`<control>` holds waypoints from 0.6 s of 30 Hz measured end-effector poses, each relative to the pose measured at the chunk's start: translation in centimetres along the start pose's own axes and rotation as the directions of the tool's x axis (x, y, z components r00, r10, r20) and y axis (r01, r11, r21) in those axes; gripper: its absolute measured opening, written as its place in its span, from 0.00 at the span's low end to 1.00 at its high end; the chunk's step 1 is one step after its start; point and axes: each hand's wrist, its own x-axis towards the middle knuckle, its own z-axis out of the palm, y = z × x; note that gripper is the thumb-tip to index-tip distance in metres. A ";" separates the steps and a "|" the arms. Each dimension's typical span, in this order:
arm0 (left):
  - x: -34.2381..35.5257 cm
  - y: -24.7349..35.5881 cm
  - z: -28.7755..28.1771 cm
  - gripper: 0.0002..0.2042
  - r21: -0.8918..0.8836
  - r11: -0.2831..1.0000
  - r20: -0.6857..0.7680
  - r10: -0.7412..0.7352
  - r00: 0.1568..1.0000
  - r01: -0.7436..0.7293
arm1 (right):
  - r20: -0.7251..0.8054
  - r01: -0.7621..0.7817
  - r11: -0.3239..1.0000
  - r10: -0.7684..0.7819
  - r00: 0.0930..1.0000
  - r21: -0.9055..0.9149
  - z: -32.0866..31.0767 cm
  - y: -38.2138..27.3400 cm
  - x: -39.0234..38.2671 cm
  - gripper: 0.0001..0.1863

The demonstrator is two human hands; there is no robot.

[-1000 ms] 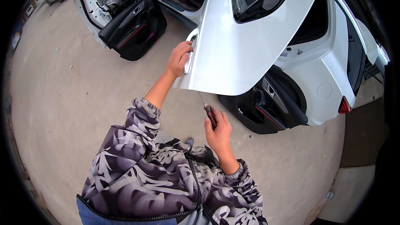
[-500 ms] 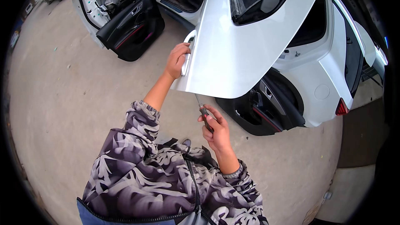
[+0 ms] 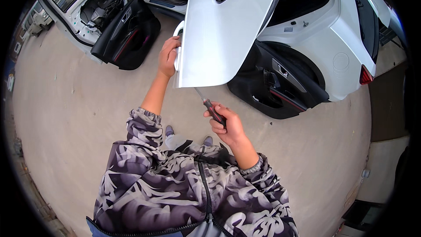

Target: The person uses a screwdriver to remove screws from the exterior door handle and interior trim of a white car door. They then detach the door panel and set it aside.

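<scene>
screwdriver (image 3: 215,114) sits at the centre of the frame, clamped in my right grip (image 3: 229,125), shaft angled up toward the lower edge of the white car door (image 3: 215,48), apparently to reach that edge; tip contact unclear. my left grip (image 3: 168,56) is curled on the door handle (image 3: 177,62), upper centre-left, presumably to steady the door.

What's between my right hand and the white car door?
A screwdriver, held in your right hand; its metal shaft runs to the near edge of the white car door, tip hidden. The head view shows this.
</scene>
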 end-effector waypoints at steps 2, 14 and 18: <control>-0.3 -0.3 0.0 0.13 0.007 1.000 -0.002 -0.004 1.000 0.004 | 0.237 0.444 0.230 -0.593 0.770 -0.866 0.6 1.8 0.0 0.14; -0.1 -0.2 0.0 0.14 0.024 1.000 0.034 -0.001 0.999 0.000 | 0.306 0.236 -0.194 -0.595 0.743 -0.952 1.6 2.1 -1.3 0.18; -0.2 -0.3 0.5 0.14 -0.032 0.999 -0.011 -0.024 1.000 0.024 | 0.065 0.230 0.286 -0.488 0.870 -0.930 1.4 1.9 -0.9 0.18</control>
